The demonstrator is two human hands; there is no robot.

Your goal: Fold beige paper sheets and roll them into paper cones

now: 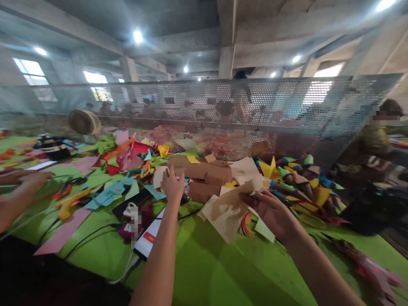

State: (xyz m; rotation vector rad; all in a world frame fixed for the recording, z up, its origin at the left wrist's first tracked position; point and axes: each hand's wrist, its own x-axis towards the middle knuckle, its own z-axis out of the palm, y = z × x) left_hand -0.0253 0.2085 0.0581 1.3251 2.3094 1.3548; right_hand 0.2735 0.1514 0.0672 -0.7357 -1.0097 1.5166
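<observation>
My right hand [270, 210] pinches a thin beige sheet [228, 210], perhaps paper or cloth, by its upper right edge. The sheet hangs tilted over the green tabletop [216, 267]. Farther forward, my left hand [173, 185] reaches over the pile with fingers apart. Its fingers overlap the right side of a white roll-like piece [158, 177]; whether they grip it I cannot tell. Folded brown sheets [207, 172] lie just beyond and right of that hand. A phone with a lit screen [149, 238] rests partly under my left forearm.
Another person's hands [24, 182] are at the left edge. Nearby lie a yellow-handled tool [72, 204], pink paper [65, 231] and cables. Colourful cones [296, 178] are heaped at right, with a red tool [369, 263] in front. A perforated metal screen [197, 100] runs behind.
</observation>
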